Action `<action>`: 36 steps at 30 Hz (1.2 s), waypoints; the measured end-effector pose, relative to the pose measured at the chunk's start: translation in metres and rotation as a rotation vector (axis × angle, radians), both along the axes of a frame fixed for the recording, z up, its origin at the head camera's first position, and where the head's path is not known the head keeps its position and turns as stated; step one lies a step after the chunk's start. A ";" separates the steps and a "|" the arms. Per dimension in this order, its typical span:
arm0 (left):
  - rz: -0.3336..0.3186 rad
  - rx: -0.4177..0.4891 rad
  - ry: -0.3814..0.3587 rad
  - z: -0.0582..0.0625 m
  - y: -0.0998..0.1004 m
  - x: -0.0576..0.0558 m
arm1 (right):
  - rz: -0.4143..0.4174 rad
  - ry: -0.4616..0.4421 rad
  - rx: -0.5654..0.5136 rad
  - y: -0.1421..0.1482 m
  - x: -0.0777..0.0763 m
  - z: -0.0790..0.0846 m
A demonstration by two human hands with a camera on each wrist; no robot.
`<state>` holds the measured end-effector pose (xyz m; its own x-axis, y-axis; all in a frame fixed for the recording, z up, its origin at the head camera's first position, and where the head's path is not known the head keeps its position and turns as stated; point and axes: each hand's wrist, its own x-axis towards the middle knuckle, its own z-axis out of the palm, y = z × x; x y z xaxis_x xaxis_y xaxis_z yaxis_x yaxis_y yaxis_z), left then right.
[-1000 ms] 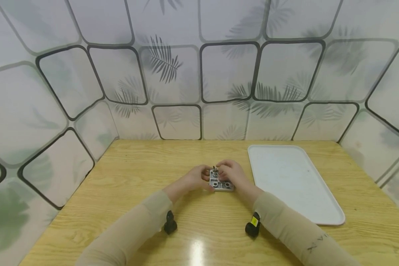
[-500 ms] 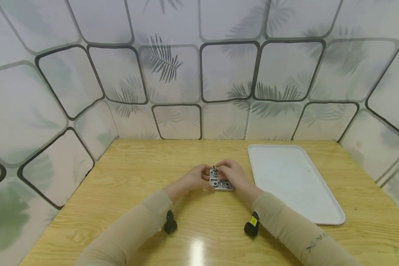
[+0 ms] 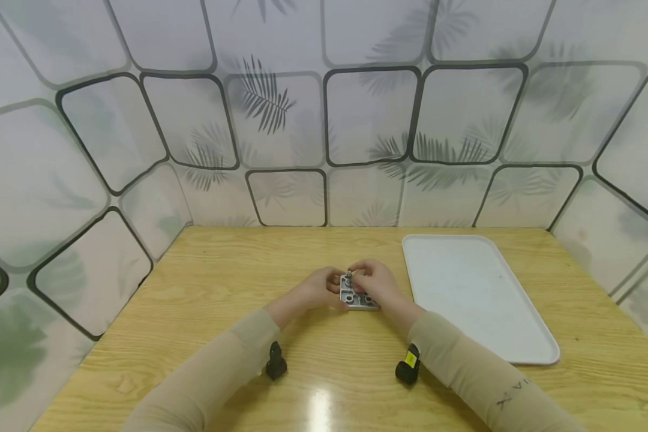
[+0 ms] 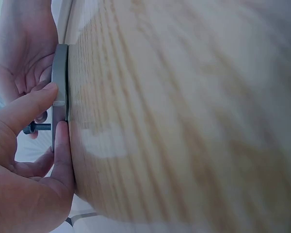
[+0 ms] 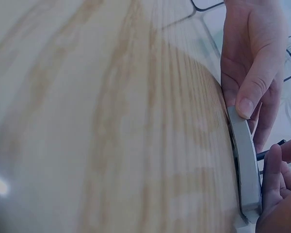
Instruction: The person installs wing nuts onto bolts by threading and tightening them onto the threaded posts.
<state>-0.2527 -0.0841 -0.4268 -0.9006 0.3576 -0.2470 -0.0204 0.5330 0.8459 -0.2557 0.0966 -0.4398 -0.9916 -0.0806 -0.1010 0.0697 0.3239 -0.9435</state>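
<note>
A flat silver metal plate (image 3: pixel 360 308) with raised round holes lies on the table in the head view. A dark bolt (image 4: pixel 38 127) stands upright in its far left hole. My left hand (image 3: pixel 318 289) grips the plate's left side, thumb on the near edge in the left wrist view, fingers round the far one. My right hand (image 3: pixel 379 283) reaches over the plate from the right. Its thumb and index finger pinch at the bolt (image 5: pixel 267 154) near the head, as the right wrist view shows. The right hand covers part of the plate's right half.
A white tray (image 3: pixel 480 294) lies on the right of the wooden table (image 3: pixel 221 270), beside my right forearm. Black wrist cameras hang below both sleeves, one of them the right camera (image 3: pixel 407 369) with a yellow label. A patterned curtain (image 3: pixel 367 120) closes off the back and sides.
The right fingers have shifted slightly around the bolt, and the right hand has come a little lower over the plate. The left hand and the plate stay in place.
</note>
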 end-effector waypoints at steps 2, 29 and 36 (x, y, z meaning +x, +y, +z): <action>-0.001 0.004 -0.003 0.000 0.000 0.000 | 0.000 0.010 0.012 0.000 0.000 0.000; 0.001 0.015 -0.007 0.000 0.001 0.000 | -0.046 0.028 0.124 -0.005 0.000 0.000; -0.009 0.001 0.000 -0.002 0.001 -0.001 | -0.056 0.048 0.154 -0.007 0.002 0.000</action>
